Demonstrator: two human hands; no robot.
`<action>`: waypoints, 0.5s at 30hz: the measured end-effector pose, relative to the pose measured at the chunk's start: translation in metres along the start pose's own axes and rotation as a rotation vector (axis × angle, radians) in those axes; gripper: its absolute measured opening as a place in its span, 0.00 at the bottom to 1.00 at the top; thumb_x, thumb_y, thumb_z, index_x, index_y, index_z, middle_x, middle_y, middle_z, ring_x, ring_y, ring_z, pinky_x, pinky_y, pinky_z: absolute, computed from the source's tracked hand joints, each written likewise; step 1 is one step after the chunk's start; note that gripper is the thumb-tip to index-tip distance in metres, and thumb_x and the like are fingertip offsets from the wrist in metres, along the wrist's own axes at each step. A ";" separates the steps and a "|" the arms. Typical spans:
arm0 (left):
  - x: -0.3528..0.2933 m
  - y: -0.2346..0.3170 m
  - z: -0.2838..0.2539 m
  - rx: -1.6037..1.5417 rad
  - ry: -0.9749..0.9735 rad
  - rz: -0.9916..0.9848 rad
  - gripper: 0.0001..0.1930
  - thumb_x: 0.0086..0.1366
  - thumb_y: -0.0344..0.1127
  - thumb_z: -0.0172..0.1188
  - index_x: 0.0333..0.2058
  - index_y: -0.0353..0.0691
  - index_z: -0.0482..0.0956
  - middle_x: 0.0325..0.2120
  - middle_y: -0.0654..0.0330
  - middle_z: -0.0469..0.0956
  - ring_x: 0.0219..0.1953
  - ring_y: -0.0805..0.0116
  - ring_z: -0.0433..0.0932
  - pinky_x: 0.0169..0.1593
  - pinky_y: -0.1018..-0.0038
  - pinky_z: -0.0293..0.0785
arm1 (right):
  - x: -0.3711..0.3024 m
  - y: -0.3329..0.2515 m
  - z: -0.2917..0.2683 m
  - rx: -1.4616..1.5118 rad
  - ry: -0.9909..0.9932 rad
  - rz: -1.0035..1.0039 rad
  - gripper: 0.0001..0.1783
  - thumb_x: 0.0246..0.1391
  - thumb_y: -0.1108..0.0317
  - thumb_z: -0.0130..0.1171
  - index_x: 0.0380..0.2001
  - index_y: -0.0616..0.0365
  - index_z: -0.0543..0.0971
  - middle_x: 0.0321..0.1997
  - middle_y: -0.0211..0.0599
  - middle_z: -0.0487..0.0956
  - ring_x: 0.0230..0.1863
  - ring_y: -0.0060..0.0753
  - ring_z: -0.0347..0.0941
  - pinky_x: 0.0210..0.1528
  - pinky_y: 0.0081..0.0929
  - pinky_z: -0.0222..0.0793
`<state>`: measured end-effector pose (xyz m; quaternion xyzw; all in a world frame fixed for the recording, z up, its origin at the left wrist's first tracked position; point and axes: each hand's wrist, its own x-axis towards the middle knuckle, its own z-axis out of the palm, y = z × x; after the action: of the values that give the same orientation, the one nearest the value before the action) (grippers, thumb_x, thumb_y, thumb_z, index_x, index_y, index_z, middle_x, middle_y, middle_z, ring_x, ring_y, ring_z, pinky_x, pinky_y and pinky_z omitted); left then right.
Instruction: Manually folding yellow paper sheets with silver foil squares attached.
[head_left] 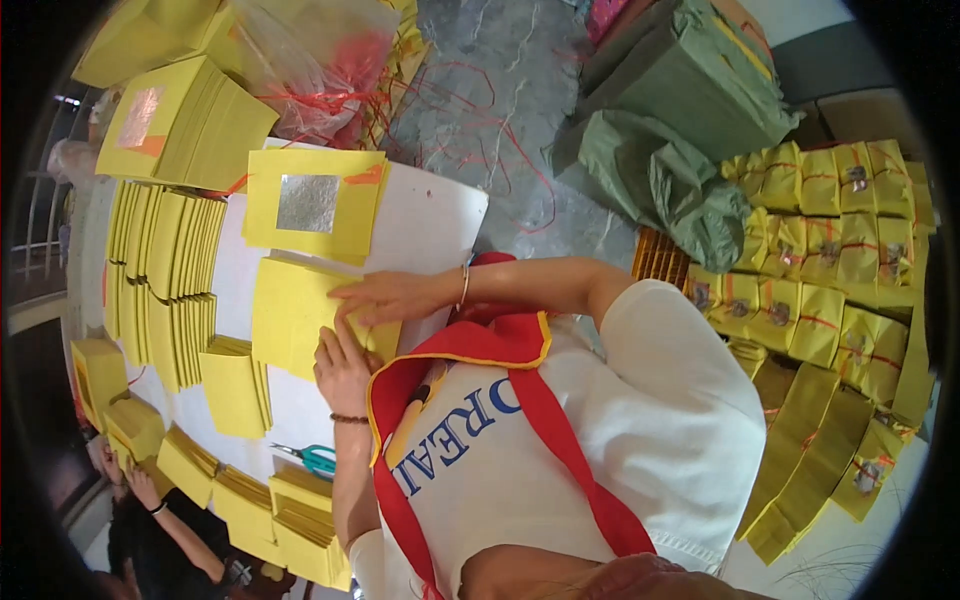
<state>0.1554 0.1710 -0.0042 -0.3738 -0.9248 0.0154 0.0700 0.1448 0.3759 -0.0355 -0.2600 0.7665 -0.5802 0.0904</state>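
A stack of yellow joss paper (290, 315) lies on the white tabletop in front of me. My left hand (343, 370), with a brown bead bracelet at the wrist, grips the stack's near edge, its fingers close together. Across the stack's right part rests my right hand (400, 297), fingers spread and slightly bent, a pale bangle on its wrist. Where the hands meet, some fingertips are hidden. Just beyond is another yellow stack (350, 215), topped by a silver foil square (307, 203) and an orange mark.
Fanned yellow bundles (175, 240) fill the table's left side. Teal-handled scissors (318, 458) lie near my left forearm. A co-worker's hands (140, 490) touch paper at lower left. Red string (510, 150) trails over the grey floor. Tied yellow bundles (800, 250) and a green sack (660, 170) stand right.
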 end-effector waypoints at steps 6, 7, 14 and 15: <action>-0.002 0.005 0.012 0.182 0.030 -0.042 0.30 0.52 0.36 0.58 0.55 0.37 0.67 0.45 0.46 0.73 0.40 0.58 0.74 0.37 0.69 0.73 | 0.002 -0.012 -0.006 0.223 0.018 0.042 0.26 0.61 0.51 0.40 0.53 0.60 0.68 0.63 0.49 0.59 0.58 0.46 0.62 0.60 0.32 0.54; -0.001 0.004 0.011 0.172 0.037 -0.054 0.29 0.52 0.36 0.58 0.55 0.38 0.67 0.44 0.48 0.74 0.40 0.59 0.74 0.37 0.69 0.73 | 0.003 -0.012 -0.006 0.276 -0.007 0.097 0.26 0.62 0.52 0.39 0.53 0.61 0.68 0.63 0.49 0.59 0.58 0.45 0.62 0.61 0.32 0.54; 0.007 -0.006 -0.027 -0.179 0.147 -0.167 0.25 0.46 0.26 0.60 0.47 0.32 0.72 0.37 0.50 0.77 0.36 0.57 0.75 0.39 0.67 0.74 | 0.011 0.006 -0.012 0.304 0.369 -0.045 0.28 0.64 0.55 0.39 0.61 0.61 0.57 0.57 0.39 0.68 0.59 0.34 0.61 0.64 0.31 0.50; 0.003 -0.010 -0.035 -0.175 0.203 -0.181 0.24 0.46 0.25 0.58 0.46 0.31 0.72 0.37 0.50 0.77 0.35 0.56 0.75 0.39 0.68 0.74 | 0.010 0.002 -0.012 0.470 0.356 -0.001 0.29 0.64 0.51 0.37 0.61 0.59 0.56 0.59 0.40 0.66 0.61 0.36 0.60 0.65 0.33 0.49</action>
<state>0.1514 0.1652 0.0311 -0.2932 -0.9406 -0.1096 0.1314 0.1307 0.3817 -0.0318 -0.1265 0.6149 -0.7783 0.0117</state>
